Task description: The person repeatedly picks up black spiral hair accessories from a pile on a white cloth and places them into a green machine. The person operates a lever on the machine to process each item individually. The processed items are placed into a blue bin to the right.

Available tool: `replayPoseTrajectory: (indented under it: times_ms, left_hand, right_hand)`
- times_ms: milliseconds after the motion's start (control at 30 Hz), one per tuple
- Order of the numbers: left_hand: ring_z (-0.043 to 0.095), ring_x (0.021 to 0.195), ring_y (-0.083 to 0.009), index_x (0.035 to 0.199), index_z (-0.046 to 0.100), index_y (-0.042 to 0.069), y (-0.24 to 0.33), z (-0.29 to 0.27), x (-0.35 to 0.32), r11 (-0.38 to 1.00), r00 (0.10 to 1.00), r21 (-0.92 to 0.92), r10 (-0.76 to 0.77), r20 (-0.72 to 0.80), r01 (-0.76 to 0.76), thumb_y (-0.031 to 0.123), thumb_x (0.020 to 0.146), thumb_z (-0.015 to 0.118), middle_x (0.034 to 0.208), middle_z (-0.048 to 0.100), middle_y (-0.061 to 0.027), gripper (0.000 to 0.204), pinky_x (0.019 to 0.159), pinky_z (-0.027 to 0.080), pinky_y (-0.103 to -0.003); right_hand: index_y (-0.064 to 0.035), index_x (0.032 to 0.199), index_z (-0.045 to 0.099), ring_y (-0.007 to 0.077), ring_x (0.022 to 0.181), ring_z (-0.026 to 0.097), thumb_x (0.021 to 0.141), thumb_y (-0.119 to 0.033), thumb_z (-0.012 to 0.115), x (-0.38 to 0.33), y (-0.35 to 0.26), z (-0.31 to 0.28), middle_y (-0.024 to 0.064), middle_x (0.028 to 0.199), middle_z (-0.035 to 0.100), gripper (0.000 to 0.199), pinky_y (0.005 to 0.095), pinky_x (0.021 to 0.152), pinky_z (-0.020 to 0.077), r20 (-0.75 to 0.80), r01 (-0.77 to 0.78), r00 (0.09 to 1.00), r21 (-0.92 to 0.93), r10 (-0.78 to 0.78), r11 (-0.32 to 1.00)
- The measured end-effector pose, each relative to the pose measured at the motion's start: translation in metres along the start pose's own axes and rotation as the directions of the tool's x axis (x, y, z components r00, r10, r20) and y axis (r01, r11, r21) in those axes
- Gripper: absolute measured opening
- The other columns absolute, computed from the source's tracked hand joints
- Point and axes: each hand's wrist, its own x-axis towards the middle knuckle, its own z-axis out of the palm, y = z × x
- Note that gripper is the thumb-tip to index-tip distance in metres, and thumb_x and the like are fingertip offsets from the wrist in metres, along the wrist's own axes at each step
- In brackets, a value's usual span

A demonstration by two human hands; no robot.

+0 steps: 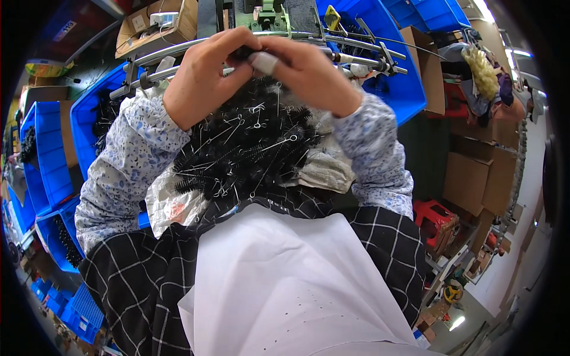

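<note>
My left hand (208, 77) and my right hand (312, 74) meet at the top middle, in front of a green machine (270, 18). Their fingertips are pinched together around a small black bristly piece (242, 53), which looks like a twisted-wire brush and is mostly hidden. White tape wraps a digit of my right hand, which is slightly blurred. Below the hands lies a heap of black twisted-wire brushes (243, 148), with bright wire stems and looped ends. Pale woven sacking (323, 169) shows under and beside the heap, close to my lap.
Metal rails (160, 72) cross in front of the machine. Blue bins (409, 89) flank the heap, some containing black brushes. A cardboard box (157, 26) stands at the upper left. On the right are a red stool (436, 222), more cartons (469, 181) and another person.
</note>
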Motion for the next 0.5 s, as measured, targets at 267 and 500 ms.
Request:
replayPoseTrajectory:
  times_ms: [267,500]
  left_hand:
    - [0.056,0.079,-0.0232,0.105,0.048,0.005,0.008,0.007,-0.039,0.994,0.882,0.099,-0.079,0.464,0.038,0.018,0.073,0.067,0.094,0.054,-0.0097,0.039,0.075,0.044,-0.034]
    - [0.056,0.081,-0.0228,0.095,0.051,0.007,0.007,0.033,-0.065,0.981,0.624,0.177,-0.094,0.776,-0.073,0.023,0.073,0.064,0.082,0.058,-0.0061,0.030,0.076,0.039,-0.034]
  right_hand:
    - [-0.0185,0.106,0.060,0.0288,0.087,0.060,0.080,-0.018,0.053,0.026,0.096,-0.036,0.0088,0.092,0.064,0.027,0.0409,0.075,0.0479,-0.415,-0.367,0.907,-0.705,0.067,0.607]
    - [-0.0206,0.104,0.062,0.0259,0.087,0.059,0.078,-0.015,0.053,0.042,0.145,-0.038,0.0057,0.092,0.064,0.027,0.0379,0.078,0.0476,-0.351,-0.359,0.931,-0.836,0.098,0.415]
